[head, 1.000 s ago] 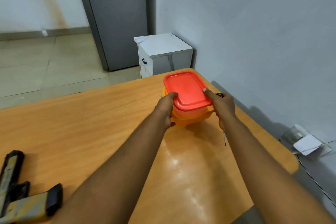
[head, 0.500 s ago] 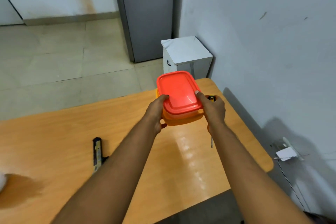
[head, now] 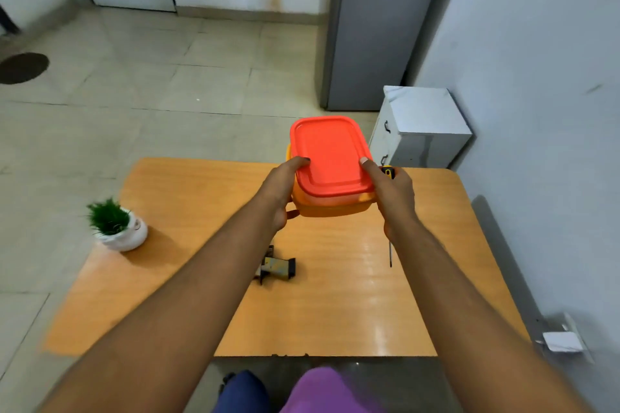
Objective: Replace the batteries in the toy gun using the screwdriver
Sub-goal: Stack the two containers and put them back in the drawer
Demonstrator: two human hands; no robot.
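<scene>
You've got the orange container (head: 330, 203) with its red lid (head: 330, 152) gripped on both sides, left hand (head: 280, 193) curled around it, right hand (head: 394, 194) also clutching the screwdriver (head: 390, 253), probably carrying supplies toward the toy gun (head: 276, 267) lying nearer on the table (head: 335, 312).

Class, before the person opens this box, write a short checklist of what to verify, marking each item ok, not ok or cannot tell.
1. Both hands hold the orange box: left hand, right hand: ok.
2. Red lid seated on the box: ok.
3. Screwdriver in the right hand: ok.
4. Box set down on the table: cannot tell.
5. Toy gun lying on the table: ok.
6. New batteries inside the box: cannot tell.
</scene>
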